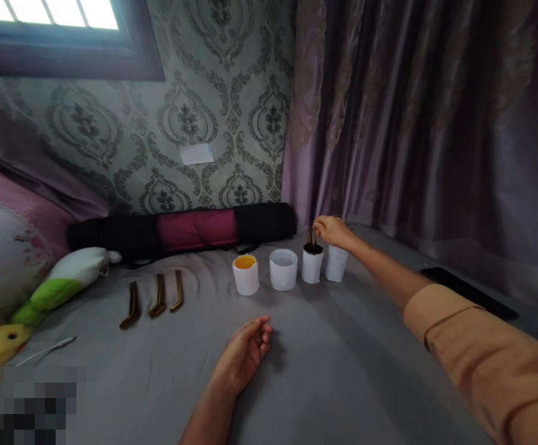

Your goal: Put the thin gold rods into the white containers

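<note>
My right hand [336,232] is closed in a pinch on a thin brown stick at the mouth of a white cup [312,269] with a dark inside. Another brown stick [310,235] stands upright there beside my fingers. Partly behind that hand is a further white cup [336,264]; its top is hidden. To the left stand a wider white cup [283,272] and a white cup with an orange inside [247,281]. My left hand [246,352] rests on the grey sheet, palm turned sideways, fingers loosely bent and holding nothing.
Three groups of bent brown-gold sticks [158,296] lie at left on the sheet [157,371]. A long black and maroon bag [197,228] lies along the wall. Plush toys [71,278] and a white cable [46,351] are far left; a dark flat object [470,292] lies right.
</note>
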{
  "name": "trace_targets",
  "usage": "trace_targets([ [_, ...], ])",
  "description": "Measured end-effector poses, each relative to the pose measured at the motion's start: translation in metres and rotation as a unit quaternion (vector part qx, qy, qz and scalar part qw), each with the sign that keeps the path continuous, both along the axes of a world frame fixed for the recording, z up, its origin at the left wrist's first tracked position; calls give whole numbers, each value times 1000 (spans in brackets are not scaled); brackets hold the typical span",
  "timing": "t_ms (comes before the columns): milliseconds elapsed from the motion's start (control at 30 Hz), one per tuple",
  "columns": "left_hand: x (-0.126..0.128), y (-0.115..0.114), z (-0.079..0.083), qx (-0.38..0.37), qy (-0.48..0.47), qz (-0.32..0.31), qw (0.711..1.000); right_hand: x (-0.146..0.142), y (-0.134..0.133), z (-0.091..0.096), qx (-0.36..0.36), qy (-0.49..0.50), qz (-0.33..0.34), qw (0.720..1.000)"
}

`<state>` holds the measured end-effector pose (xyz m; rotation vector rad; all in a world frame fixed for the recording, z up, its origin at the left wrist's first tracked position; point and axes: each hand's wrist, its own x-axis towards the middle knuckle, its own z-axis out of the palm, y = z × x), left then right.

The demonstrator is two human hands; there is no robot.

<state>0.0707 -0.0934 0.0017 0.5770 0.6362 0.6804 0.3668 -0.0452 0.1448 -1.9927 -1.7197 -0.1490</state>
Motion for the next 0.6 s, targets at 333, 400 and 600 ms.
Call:
trace_targets([
  [333, 1, 1, 0, -1, 6, 2, 1000, -4, 1, -9, -34, -3, -28, 999],
  [400, 1, 1, 0, -1, 9, 4, 1000, -5, 3, -11, -36, -1, -38, 999],
  [600, 1, 1, -1, 2, 4, 4, 1000, -5, 9, -16, -36, 12, -69, 997],
])
